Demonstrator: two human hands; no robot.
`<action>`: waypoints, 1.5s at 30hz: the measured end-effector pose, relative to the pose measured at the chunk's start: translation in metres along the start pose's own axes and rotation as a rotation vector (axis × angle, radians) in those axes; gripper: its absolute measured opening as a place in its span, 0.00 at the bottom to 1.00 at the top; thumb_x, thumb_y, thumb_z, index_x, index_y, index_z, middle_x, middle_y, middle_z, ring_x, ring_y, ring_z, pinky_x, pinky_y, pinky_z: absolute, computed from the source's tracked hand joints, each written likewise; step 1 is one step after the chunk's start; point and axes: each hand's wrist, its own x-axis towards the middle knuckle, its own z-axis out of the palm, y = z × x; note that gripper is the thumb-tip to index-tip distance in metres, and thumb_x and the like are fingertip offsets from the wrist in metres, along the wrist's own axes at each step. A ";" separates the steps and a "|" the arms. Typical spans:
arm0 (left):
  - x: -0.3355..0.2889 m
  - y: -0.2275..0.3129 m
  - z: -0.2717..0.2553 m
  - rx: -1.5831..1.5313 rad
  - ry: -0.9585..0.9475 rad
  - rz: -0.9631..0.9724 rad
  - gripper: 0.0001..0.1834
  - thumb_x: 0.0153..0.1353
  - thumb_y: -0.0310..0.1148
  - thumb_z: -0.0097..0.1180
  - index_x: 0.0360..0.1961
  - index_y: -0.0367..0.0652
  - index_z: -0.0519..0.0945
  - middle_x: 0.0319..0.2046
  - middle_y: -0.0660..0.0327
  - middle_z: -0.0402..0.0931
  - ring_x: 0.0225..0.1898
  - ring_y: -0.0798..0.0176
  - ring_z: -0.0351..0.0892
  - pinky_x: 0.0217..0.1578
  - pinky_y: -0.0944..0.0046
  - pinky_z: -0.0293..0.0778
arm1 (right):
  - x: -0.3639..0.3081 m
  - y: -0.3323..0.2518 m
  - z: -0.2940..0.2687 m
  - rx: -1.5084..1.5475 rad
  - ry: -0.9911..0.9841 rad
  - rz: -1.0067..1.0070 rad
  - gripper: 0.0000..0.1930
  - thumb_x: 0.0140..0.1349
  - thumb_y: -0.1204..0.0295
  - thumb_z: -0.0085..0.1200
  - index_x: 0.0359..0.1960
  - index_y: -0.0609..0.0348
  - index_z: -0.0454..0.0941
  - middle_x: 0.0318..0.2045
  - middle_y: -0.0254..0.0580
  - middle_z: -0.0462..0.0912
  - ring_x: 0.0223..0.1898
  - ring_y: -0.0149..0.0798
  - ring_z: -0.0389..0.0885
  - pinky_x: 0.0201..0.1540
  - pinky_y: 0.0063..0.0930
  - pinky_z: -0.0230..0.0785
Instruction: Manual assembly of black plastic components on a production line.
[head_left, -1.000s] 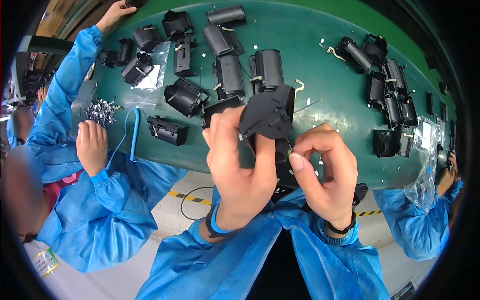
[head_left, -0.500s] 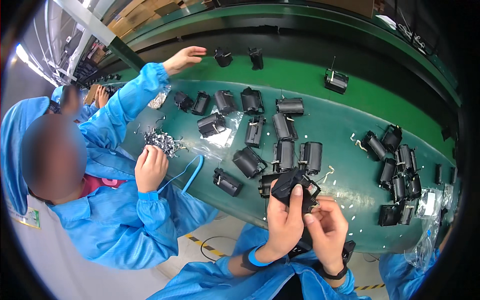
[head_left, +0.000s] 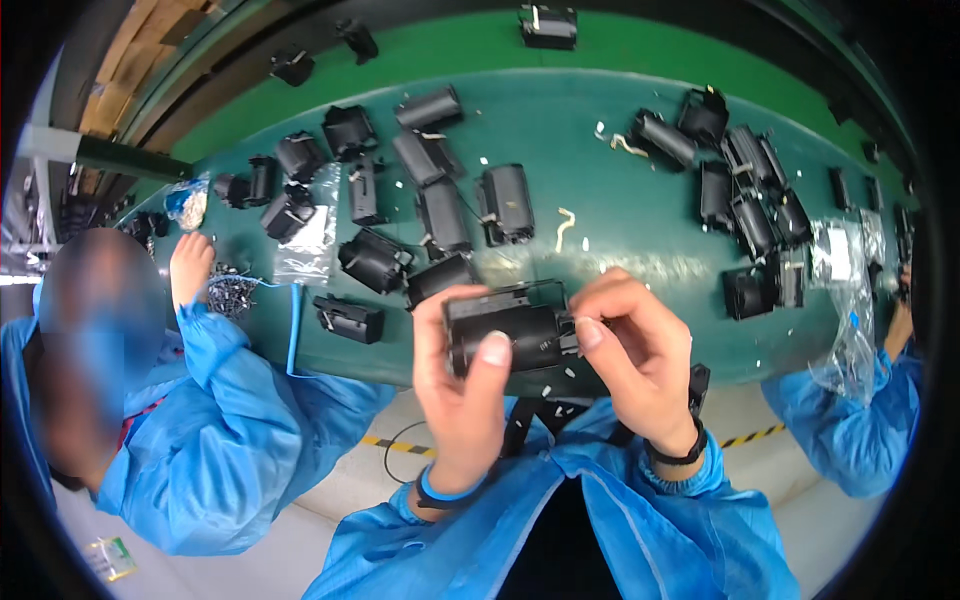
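Observation:
My left hand point(head_left: 465, 395) is closed around a black plastic housing point(head_left: 505, 335) with a rounded body and an open frame along its far edge. Its thumb presses on the near face. At the housing's right end, my right hand point(head_left: 635, 360) has thumb and forefinger pinched together; whatever small piece is between them is too small to make out. Just beyond my left hand lies another black housing point(head_left: 440, 278), partly covered by it. Farther off, one more black housing point(head_left: 507, 203) lies beside a pale curled strip point(head_left: 565, 229).
Several black housings cluster at the right point(head_left: 750, 225) and left of the green table point(head_left: 620, 215). Clear plastic bags point(head_left: 305, 262) lie on both sides. A co-worker's hand point(head_left: 192, 268) is by a pile of small dark parts point(head_left: 232, 290). At far right another person's sleeve point(head_left: 850, 430) shows.
The view has swung, so the table sits differently in it. The housing in my hands has turned from tilted to nearly level. The co-worker's outstretched arm no longer shows over the far housings.

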 end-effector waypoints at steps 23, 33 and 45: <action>-0.021 -0.032 0.018 -0.025 0.053 0.080 0.21 0.66 0.19 0.60 0.53 0.39 0.64 0.54 0.53 0.71 0.52 0.67 0.73 0.52 0.66 0.72 | -0.011 0.009 0.012 -0.554 0.246 -0.431 0.17 0.44 0.81 0.68 0.39 0.62 0.86 0.39 0.45 0.84 0.35 0.45 0.80 0.37 0.35 0.72; -0.002 -0.012 0.001 0.639 -0.058 0.689 0.23 0.43 0.28 0.81 0.43 0.41 0.86 0.38 0.60 0.86 0.40 0.58 0.79 0.45 0.63 0.66 | -0.012 0.001 -0.006 -0.775 0.197 -0.518 0.23 0.37 0.82 0.70 0.41 0.61 0.88 0.34 0.38 0.82 0.33 0.42 0.78 0.36 0.32 0.70; 0.006 -0.004 0.001 0.741 -0.232 0.696 0.16 0.45 0.18 0.73 0.38 0.38 0.88 0.37 0.59 0.87 0.37 0.58 0.78 0.42 0.61 0.72 | -0.014 -0.001 -0.009 -0.832 0.173 -0.508 0.21 0.36 0.80 0.71 0.39 0.61 0.89 0.33 0.37 0.81 0.32 0.41 0.76 0.34 0.31 0.69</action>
